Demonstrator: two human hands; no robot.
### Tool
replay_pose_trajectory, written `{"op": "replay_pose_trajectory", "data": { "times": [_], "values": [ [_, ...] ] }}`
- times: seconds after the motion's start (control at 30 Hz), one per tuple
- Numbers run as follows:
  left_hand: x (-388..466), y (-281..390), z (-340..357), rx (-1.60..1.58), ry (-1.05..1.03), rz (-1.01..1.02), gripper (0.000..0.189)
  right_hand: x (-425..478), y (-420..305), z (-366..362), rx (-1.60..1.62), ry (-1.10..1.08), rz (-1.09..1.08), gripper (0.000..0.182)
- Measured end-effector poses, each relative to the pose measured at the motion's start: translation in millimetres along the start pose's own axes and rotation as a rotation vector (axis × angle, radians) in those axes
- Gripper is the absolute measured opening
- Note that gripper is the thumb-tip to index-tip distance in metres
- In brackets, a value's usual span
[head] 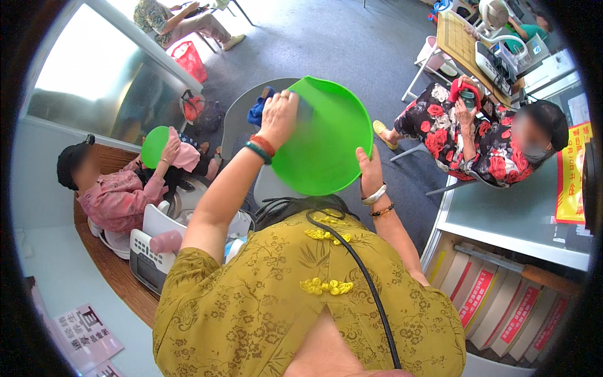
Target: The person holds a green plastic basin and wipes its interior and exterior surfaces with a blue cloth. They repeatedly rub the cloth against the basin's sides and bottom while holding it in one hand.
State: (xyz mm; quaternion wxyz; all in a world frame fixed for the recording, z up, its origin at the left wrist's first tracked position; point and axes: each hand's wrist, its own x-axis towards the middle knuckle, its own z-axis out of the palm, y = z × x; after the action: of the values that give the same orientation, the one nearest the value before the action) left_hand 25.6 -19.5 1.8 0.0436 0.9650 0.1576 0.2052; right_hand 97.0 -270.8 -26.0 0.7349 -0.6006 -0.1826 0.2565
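Note:
In front of my chest is a round bright green plastic tray (325, 155) with a raised rim, tilted in the air. My right hand (370, 170) grips its right edge, thumb over the rim. My left hand (280, 115) lies over the tray's upper left part with a dark blue cloth (258, 109) bunched in it. Part of the cloth is hidden under the fingers, and the area beside them is blurred. Behind the tray, a grey plastic chair (234, 125) is partly covered by it.
At left a seated person (118, 202) holds a smaller green disc (155, 146) and pink cloth (183, 155). A person (471, 136) sits at right with a red cloth (456, 92) and a jar. Steps (490, 306) descend at lower right. A wooden-topped table (459, 40) stands at upper right.

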Motion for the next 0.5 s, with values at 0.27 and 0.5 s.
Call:
{"op": "replay_pose_trajectory", "data": {
  "times": [0.27, 0.5],
  "values": [
    [1, 106, 27, -0.582, 0.040, 0.075, 0.036, 1, 14, 0, 0.058, 0.004, 0.095, 0.031],
    [-51, 88, -16, -0.549, -0.437, 0.578, 0.025, -2, 23, -20, 0.133, 0.059, 0.050, 0.033]
  ]
}}
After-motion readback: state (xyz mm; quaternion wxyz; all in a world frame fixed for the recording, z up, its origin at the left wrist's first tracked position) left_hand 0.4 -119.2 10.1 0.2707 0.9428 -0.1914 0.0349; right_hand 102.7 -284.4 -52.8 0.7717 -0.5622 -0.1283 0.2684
